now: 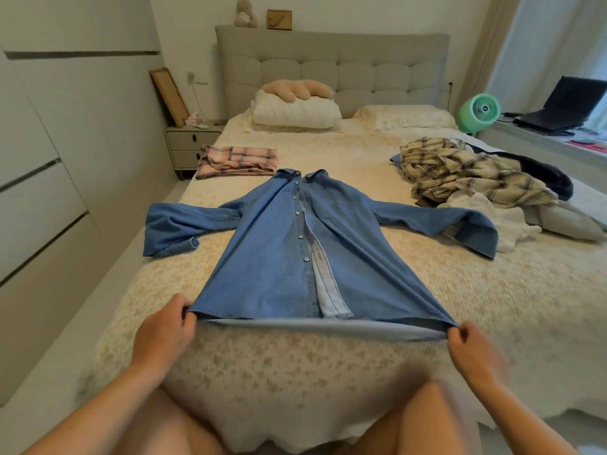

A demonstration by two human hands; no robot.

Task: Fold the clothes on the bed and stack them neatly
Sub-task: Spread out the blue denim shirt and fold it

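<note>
A blue denim shirt (279, 244) lies face up on the bed (492, 290), collar towards the headboard, both sleeves spread out sideways. My left hand (166, 330) pinches the shirt's lower left hem corner. My right hand (473, 349) pinches the lower right hem corner, and the hem is stretched taut between them, lifted slightly off the bedspread. A folded pink plaid garment (236, 160) sits at the bed's far left. A loose heap of unfolded clothes, topped by a beige plaid shirt (466, 172), lies at the right, with white (492, 218) and dark pieces beside it.
Two pillows (295, 113) and a plush toy rest by the grey headboard (331, 60). A nightstand (190, 146) stands left of the bed, wardrobe doors along the left wall. A green fan (479, 111) and a laptop (565, 106) are at the right.
</note>
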